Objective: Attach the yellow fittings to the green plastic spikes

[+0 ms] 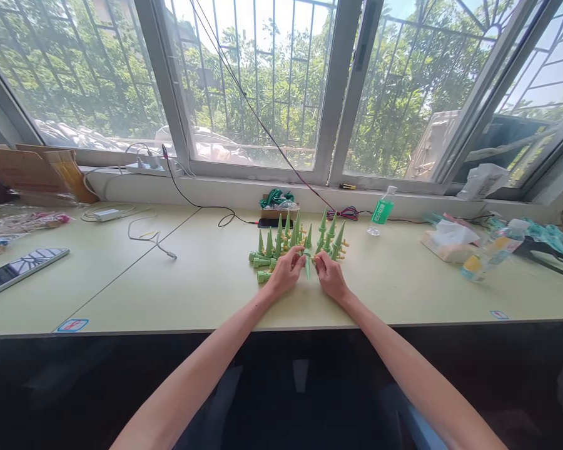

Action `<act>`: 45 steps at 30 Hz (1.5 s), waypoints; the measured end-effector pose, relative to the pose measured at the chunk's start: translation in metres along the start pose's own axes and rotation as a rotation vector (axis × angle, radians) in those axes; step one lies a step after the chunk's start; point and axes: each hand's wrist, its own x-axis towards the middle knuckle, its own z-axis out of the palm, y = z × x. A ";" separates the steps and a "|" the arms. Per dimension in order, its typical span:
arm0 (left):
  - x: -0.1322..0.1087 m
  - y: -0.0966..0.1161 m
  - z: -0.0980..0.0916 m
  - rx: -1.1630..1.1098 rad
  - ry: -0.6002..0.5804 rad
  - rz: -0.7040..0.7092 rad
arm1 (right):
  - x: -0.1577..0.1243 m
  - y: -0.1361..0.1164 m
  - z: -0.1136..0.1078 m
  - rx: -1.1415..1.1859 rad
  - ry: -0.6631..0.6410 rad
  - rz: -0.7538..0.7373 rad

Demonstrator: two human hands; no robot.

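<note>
Both hands meet over the pale green table (206,287), just in front of a cluster of green cone-shaped spikes (300,240) standing upright. My left hand (287,270) and my right hand (329,274) are both pinched on one green spike (308,265) that points down between them. Several more green pieces (261,261) lie on their sides to the left of my left hand. A small yellow part shows at my right fingertips.
A water bottle (382,215) stands behind the spikes on the right. Tissues (448,240) and a tipped bottle (490,253) lie further right. A tablet (19,270) and cables (145,234) are on the left. A black phone (274,222) lies by the window sill.
</note>
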 end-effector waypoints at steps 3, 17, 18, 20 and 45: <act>-0.001 0.000 0.000 0.010 -0.010 0.023 | 0.001 0.002 0.001 -0.011 0.002 0.019; -0.002 0.000 -0.001 0.065 -0.004 0.058 | 0.000 0.002 0.002 -0.082 -0.006 0.016; -0.002 0.000 -0.001 0.066 -0.004 0.057 | 0.000 0.003 0.002 -0.084 -0.006 0.015; -0.002 0.000 -0.001 0.067 -0.005 0.052 | 0.000 0.003 0.002 -0.090 -0.004 0.014; 0.003 0.008 0.001 -0.259 -0.050 -0.271 | -0.002 0.000 0.001 -0.017 0.044 -0.032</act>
